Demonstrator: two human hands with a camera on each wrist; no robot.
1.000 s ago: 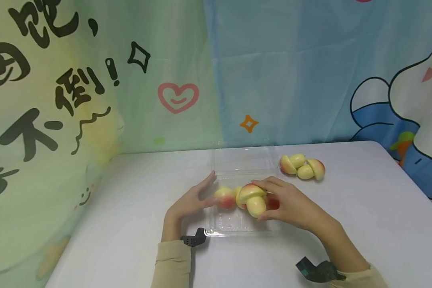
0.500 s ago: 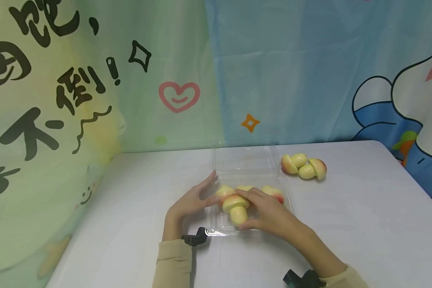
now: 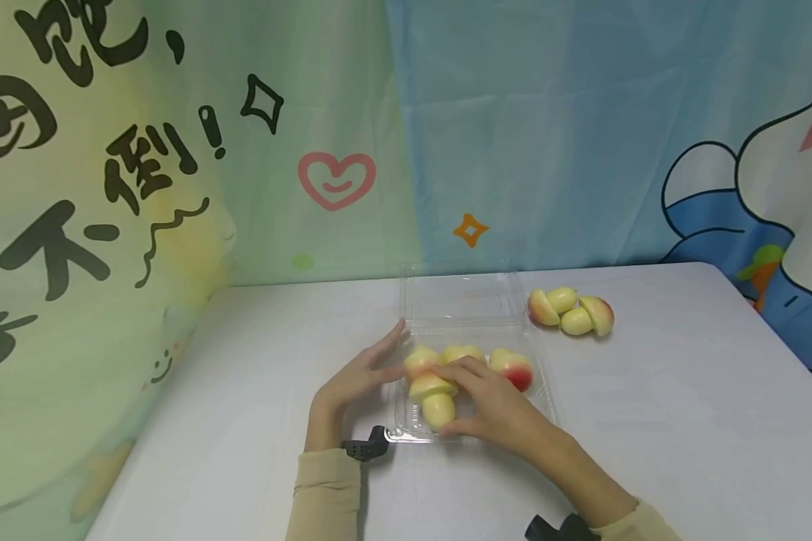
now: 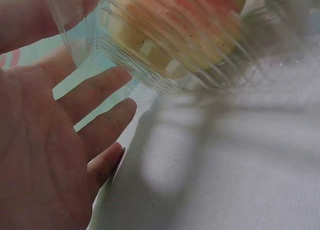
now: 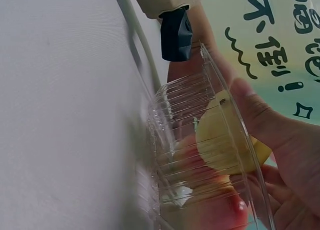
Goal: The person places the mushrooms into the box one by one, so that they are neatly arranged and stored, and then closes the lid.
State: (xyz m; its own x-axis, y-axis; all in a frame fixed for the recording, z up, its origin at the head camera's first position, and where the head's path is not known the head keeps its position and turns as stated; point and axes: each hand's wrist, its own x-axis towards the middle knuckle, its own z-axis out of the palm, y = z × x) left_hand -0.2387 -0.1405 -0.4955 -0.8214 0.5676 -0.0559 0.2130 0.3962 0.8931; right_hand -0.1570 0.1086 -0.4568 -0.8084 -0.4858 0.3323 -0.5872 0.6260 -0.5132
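My right hand holds a mushroom-shaped piece between thumb and fingers, its cap yellow with a red tinge and its stem pale yellow. The piece is low in the front left part of a clear plastic clamshell box. In the right wrist view its yellow side shows behind the ribbed wall. My left hand stands at the box's left side, fingers extended and thumb at the rim. Three similar red-and-yellow pieces sit behind the held one: one at left, one in the middle, one at right.
The box's clear lid lies folded back toward the curtain. Two more mushroom-shaped pieces rest on the white table at the back right, one at left and one at right.
My right hand has carried the held piece leftward and down into the front left of the box, uncovering the right-hand piece. My left hand stays in place.
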